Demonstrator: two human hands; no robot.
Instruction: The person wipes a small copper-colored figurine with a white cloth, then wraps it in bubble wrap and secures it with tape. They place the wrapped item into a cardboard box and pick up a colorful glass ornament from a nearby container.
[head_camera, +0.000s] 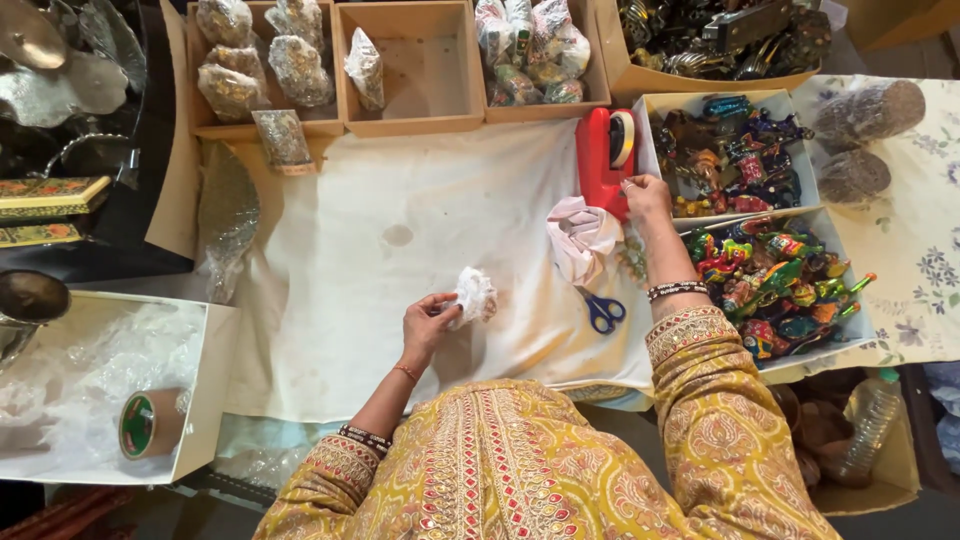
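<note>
While her left hand (428, 325) grips a white wrapped bundle (474, 296) on the open cloth (380, 260), her right hand (647, 196) pinches tape at the red dispenser (603, 160) by the box edge; scissors (602, 312) lie between.

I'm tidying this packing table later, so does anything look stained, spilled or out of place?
Yes: the white cloth table cover has a faint greyish stain near its middle. The blue-handled scissors lie loose beside the crumpled white tissue paper.

matt white cloth (400, 250); glossy red plastic tape dispenser (598, 160); crinkly wrap bundle (475, 295).
</note>
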